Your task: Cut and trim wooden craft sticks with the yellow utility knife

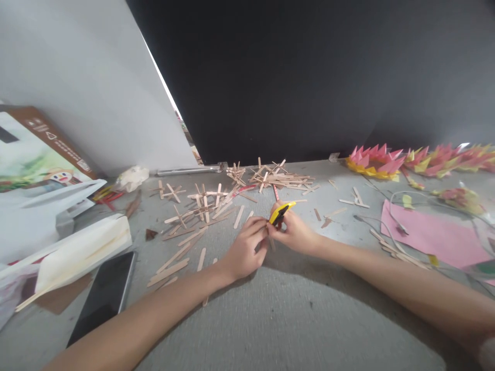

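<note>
My right hand [290,230] is closed around a yellow and black utility knife [281,213], which is tilted with its yellow end up and to the right. Right beside it, my left hand [249,245] is closed in a pinch, its fingertips meeting those of the right hand. A wooden craft stick [272,243] shows in part below the fingertips; the fingers hide most of it. Loose craft sticks [238,216] lie just beyond my left hand. Crossed craft sticks [204,201] stand and lean in small clusters farther out, and a larger pile [284,178] lies behind them.
At left are a black phone [102,293], a white paper piece [88,247], a printed bag [42,170] and red-handled tools [108,197]. On the right lie pink paper [433,232], a grey cable [386,226] and pink-yellow paper crowns [375,162]. A dark panel [309,77] rises behind.
</note>
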Demonstrator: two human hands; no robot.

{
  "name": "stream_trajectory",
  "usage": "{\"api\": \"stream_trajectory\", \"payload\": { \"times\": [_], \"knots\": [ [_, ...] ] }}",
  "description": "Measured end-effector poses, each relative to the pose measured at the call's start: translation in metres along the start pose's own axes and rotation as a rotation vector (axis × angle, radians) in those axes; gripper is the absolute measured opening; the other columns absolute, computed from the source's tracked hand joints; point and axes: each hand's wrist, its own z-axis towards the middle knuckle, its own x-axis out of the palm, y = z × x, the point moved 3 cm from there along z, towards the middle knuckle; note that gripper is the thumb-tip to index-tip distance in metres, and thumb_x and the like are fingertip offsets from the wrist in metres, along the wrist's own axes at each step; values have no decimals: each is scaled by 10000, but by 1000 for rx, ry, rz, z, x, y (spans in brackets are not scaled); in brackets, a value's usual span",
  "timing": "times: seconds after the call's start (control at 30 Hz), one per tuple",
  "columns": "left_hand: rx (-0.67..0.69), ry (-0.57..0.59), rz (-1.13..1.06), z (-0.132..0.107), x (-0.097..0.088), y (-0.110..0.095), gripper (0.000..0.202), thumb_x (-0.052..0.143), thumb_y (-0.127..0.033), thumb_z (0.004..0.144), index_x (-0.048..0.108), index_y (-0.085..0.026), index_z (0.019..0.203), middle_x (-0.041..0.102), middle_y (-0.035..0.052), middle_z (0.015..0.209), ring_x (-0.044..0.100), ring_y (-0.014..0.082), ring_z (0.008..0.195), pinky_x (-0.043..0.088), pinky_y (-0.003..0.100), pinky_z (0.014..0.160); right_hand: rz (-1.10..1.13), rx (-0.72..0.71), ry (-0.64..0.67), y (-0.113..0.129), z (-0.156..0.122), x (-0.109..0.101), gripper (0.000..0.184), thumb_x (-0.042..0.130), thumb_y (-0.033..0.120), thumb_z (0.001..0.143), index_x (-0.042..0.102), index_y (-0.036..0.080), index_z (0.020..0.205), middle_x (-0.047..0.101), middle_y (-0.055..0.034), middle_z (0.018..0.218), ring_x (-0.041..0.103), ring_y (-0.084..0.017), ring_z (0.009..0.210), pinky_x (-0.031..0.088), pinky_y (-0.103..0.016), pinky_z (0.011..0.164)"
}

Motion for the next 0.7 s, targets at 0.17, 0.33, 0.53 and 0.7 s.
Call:
{"api": "stream_trajectory", "payload": {
  "times": [0.17, 0.33, 0.53, 0.7],
  "knots": [
    [-41, 2, -42, 0, 0, 3, 406, 514, 0, 976, 730, -216, 1244, 742, 109, 1172, 613, 269, 1211, 574, 472, 1070, -15, 20, -26, -6, 1, -1, 213, 598, 314, 992, 506, 246, 812, 596, -28, 841, 553, -204, 788, 473, -354, 751],
    [-54, 4, -50, -1, 2, 7, 525, 511, 12, 967, 709, -249, 1377, 759, 97, 1271, 610, 256, 1255, 576, 473, 1089, 88, 64, -46, 1, 2, -13, 165, 633, 391, 1009, 564, 241, 1013, 642, -40, 968, 611, -202, 861, 517, -361, 809],
    [-36, -15, 13, -5, 7, 15, 501, 532, -47, 983, 729, -274, 1383, 779, 87, 1264, 628, 261, 1316, 581, 508, 1107, 126, -24, -112, 31, 21, -55, 287, 709, 407, 994, 566, 262, 1196, 668, -75, 1118, 658, -208, 986, 561, -363, 891],
    [-93, -34, 1, -5, 7, 18, 443, 518, -100, 1025, 754, -280, 1355, 768, 106, 1238, 654, 249, 1300, 592, 483, 1087, -268, -120, 331, 58, 50, -65, 158, 671, 261, 982, 709, 246, 828, 714, -14, 804, 609, -166, 719, 433, -328, 694]
  ]
}}
